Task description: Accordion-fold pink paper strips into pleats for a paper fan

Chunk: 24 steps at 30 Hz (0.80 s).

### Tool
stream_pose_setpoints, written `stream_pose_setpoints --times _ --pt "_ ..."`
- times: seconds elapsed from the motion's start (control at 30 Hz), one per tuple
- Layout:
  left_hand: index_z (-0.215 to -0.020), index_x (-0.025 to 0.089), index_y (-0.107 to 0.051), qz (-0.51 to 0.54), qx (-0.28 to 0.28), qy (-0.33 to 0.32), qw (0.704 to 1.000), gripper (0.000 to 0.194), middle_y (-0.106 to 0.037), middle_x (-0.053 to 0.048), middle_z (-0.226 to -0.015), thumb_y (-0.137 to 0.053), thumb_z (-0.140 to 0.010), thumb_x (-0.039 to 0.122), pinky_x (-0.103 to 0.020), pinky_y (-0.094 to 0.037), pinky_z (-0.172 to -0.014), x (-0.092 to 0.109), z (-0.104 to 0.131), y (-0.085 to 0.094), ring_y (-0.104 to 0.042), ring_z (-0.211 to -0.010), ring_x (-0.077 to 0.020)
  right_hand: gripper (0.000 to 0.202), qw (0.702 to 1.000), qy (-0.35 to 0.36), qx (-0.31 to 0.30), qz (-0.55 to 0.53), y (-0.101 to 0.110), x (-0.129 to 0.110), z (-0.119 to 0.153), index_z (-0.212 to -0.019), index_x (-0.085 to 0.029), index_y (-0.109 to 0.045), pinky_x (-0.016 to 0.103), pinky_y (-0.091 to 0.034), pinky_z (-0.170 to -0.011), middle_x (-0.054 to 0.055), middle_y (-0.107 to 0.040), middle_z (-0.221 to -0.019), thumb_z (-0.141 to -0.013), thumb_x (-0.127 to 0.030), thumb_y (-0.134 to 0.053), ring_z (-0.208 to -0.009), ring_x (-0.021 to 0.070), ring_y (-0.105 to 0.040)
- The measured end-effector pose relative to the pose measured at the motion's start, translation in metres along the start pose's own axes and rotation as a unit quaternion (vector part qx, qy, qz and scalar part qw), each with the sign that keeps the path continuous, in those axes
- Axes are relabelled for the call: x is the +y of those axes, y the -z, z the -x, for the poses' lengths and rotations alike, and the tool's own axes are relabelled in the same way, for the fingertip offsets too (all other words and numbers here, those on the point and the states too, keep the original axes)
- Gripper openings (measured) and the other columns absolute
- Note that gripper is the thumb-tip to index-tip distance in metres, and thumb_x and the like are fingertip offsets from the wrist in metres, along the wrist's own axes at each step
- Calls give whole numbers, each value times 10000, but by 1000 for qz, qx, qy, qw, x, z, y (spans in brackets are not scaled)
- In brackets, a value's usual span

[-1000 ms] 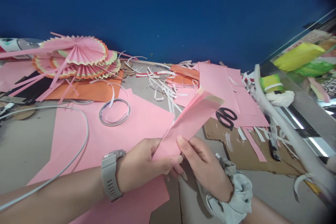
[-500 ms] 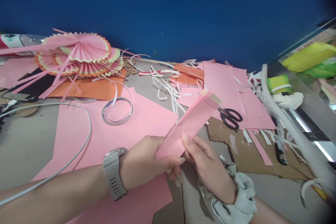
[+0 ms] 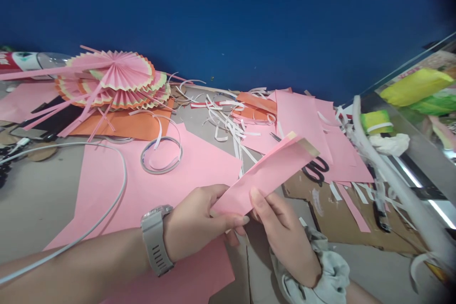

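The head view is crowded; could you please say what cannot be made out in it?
Head view:
- Black-handled metal scissors: middle hidden behind the folded pink paper strip.
- Bare right hand: some fingertips hidden behind that strip.
- Clear plastic bottle: left end cut off by the picture's edge.

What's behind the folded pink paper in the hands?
Black scissors handles and pink sheets show beyond the folded pink paper, apparent blade tips past its upper-left edge. The scissors' middle is covered.

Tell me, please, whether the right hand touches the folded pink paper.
Touching: the head view shows the right hand with its thumb on the folded pink paper.
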<state>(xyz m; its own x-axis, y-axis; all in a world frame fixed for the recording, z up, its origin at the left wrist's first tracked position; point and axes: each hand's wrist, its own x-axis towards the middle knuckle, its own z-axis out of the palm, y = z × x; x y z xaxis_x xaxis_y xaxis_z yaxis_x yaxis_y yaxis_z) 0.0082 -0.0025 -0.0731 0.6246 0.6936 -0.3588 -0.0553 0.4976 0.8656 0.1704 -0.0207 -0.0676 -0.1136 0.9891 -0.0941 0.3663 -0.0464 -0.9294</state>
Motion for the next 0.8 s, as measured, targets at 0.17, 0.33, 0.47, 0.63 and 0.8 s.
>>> stream_pose_setpoints --times 0.17,0.33,0.47,0.63,0.8 --pt "-924 141 -559 -18 -41 8 999 249 -649 -45 -738 -591 -783 344 -268 -517 -590 0 0 4 -642 -589 -149 377 999 16 16 24 4 3 1 -583 -202 -310 244 -249 -455 -51 -290 -533 -913 -376 -361 -487 99 -281" --pt "-1017 155 -492 21 -94 10 995 309 -636 -33 -649 -594 -792 340 -312 -519 -587 -1 1 8 -639 -557 -163 369 1000 22 0 14 6 5 2 -590 -205 -312 248 -260 -467 -46 -286 -539 -915 -373 -354 -493 108 -270" --pt "-997 145 -522 58 -131 -2 990 366 -649 -63 -714 -535 -806 457 -337 -506 -654 5 3 9 -645 -643 -187 359 999 -4 -29 -18 9 7 1 -606 -217 -343 252 -303 -474 -36 -303 -550 -904 -416 -346 -496 123 -306" --pt "-958 134 -557 53 -203 41 977 575 -651 -83 -721 -251 -851 609 -328 -474 -678 17 3 9 -624 -680 -194 366 995 24 -98 -13 10 7 1 -605 -202 -435 243 -369 -505 -27 -436 -532 -899 -410 -369 -498 120 -425" --pt "-886 143 -563 40 -211 40 976 456 -619 -46 -638 -258 -906 482 -295 -465 -648 15 4 11 -609 -614 -171 332 992 33 -100 -72 13 6 0 -700 -199 -522 245 -437 -576 -2 -556 -614 -894 -424 -374 -588 141 -537"
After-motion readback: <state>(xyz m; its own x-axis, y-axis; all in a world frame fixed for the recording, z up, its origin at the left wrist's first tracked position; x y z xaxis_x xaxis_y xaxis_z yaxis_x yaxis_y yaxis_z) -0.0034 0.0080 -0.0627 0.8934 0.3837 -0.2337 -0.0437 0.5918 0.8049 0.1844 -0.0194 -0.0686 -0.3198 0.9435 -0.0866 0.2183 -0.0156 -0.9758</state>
